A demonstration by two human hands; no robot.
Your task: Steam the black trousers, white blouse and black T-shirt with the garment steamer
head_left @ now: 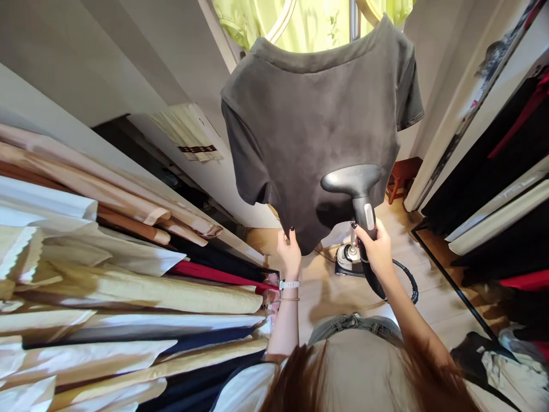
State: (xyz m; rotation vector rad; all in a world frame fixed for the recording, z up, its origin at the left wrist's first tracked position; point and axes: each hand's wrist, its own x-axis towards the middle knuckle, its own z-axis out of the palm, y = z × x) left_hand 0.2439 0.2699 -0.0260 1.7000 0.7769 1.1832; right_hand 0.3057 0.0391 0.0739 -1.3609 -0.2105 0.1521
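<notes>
A dark grey short-sleeved T-shirt hangs in front of me at the top middle. My left hand pinches the shirt's lower left edge between thumb and fingers. In my right hand is the handle of a garment steamer, its wide head up against the lower right of the shirt or just in front of it. I cannot tell whether it touches the cloth. From the handle a black ribbed hose loops down. Behind, on the floor, stands the steamer's base, partly hidden by the shirt.
Pale and dark clothes hang in a dense row at left. Black and red garments hang at right. A yellow-green garment is behind the shirt. A red-brown stool stands at the back right; crumpled cloth lies lower right.
</notes>
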